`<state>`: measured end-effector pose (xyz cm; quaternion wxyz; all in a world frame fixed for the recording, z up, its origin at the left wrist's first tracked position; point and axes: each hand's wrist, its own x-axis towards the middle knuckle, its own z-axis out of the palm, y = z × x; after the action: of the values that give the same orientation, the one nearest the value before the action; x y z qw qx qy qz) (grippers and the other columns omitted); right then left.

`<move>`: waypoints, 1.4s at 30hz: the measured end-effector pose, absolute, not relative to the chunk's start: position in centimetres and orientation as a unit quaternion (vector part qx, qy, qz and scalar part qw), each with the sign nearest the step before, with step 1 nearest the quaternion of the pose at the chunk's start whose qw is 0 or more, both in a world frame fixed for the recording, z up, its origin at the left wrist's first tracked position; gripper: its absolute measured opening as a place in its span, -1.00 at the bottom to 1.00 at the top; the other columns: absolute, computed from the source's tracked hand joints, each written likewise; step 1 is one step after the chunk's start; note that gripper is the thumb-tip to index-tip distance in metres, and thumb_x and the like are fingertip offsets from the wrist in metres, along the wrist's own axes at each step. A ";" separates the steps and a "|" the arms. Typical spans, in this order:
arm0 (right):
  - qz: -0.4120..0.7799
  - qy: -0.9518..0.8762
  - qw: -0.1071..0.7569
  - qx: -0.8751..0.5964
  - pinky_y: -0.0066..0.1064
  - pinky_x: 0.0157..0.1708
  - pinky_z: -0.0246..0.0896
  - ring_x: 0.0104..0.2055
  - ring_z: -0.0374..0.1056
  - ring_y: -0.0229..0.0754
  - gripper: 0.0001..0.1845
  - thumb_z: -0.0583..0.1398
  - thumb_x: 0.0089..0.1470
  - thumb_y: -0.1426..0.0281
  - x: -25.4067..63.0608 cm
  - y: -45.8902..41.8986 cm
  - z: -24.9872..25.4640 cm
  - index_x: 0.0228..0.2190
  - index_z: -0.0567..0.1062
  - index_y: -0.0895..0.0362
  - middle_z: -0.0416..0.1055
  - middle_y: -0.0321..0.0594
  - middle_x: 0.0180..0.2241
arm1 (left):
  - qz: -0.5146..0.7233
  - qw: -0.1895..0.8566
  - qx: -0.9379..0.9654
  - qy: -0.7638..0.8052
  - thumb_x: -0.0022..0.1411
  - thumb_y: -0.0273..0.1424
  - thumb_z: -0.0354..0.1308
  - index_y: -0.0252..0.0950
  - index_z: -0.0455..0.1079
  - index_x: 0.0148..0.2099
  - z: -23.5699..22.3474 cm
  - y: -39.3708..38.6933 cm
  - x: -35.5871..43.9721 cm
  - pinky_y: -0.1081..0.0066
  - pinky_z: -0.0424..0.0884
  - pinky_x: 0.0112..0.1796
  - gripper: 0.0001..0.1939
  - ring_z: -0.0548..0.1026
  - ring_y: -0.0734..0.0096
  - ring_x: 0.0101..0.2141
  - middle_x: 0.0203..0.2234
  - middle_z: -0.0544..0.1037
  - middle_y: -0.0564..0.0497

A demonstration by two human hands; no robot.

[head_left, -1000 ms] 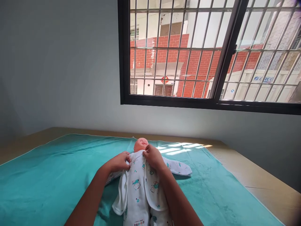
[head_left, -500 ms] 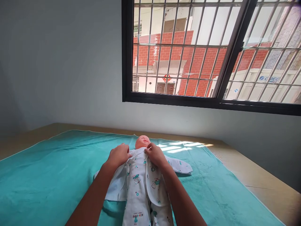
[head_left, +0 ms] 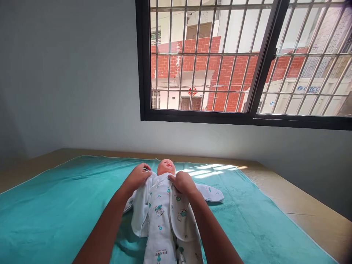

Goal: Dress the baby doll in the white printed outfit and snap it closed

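Observation:
A baby doll (head_left: 166,167) lies on its back with its head toward the wall, dressed in white printed baby clothes. Over its printed white pants (head_left: 160,231) a white baby jacket lies open at the front. My left hand (head_left: 139,176) pinches the edge of the jacket's left front flap (head_left: 140,214) near the doll's shoulder, and the flap hangs partly lifted. Near the neckline, my right hand (head_left: 182,182) grips the top edge of the right front flap (head_left: 179,216), which rests on the doll's body. A printed sleeve (head_left: 210,193) stretches out to the right.
A turquoise blanket (head_left: 68,205) covers much of the tan surface (head_left: 302,209) beneath the doll. Behind stands a grey wall (head_left: 82,80) with a black-framed, barred window (head_left: 195,117). Sunlight falls in stripes on the blanket near the doll's head.
My left hand has raised the left front flap, which was spread flat on the blanket, and its lower edge has swung inward. My right hand stays at the neckline. The view has shifted slightly.

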<state>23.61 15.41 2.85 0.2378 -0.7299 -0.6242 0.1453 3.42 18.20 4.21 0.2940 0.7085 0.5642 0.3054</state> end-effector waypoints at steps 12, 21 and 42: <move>0.191 -0.600 0.300 -0.717 -0.42 -0.50 0.05 -0.45 0.34 -0.15 -0.78 0.16 0.02 0.32 24.2 15.5 2.5 -0.47 0.51 0.21 0.48 -0.07 -0.49 | 0.311 0.485 0.722 0.384 0.14 -0.15 0.11 -0.28 0.43 -0.14 8.3 13.7 4.5 0.48 0.40 -0.53 -0.66 0.51 0.39 -0.44 -0.30 0.53 -0.04; 0.301 -0.538 0.413 -0.670 -0.51 -0.62 0.07 -0.65 0.21 -0.31 -0.85 0.13 0.00 0.36 24.1 16.6 1.1 -0.52 0.41 0.16 0.31 -0.31 -0.65 | 0.371 0.248 0.740 0.503 0.20 -0.24 -0.01 -0.28 0.50 -0.24 0.7 17.7 9.1 0.38 0.33 -0.22 -0.69 0.47 0.26 -0.21 -0.23 0.55 -0.09; 0.527 -0.402 0.576 -0.478 -0.55 -0.49 0.23 -0.56 0.23 -0.38 -0.84 0.32 -0.20 0.40 24.1 16.7 0.4 -0.55 0.49 0.25 0.33 -0.31 -0.61 | 0.435 0.415 0.668 0.439 0.06 -0.26 0.09 -0.39 0.52 -0.35 0.7 19.1 10.1 0.43 0.31 -0.42 -0.70 0.44 0.42 -0.50 -0.50 0.58 -0.04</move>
<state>24.14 16.66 0.35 0.5762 -0.4780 -0.4016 0.5275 10.15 19.09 0.69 0.4149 0.6683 0.4386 0.4346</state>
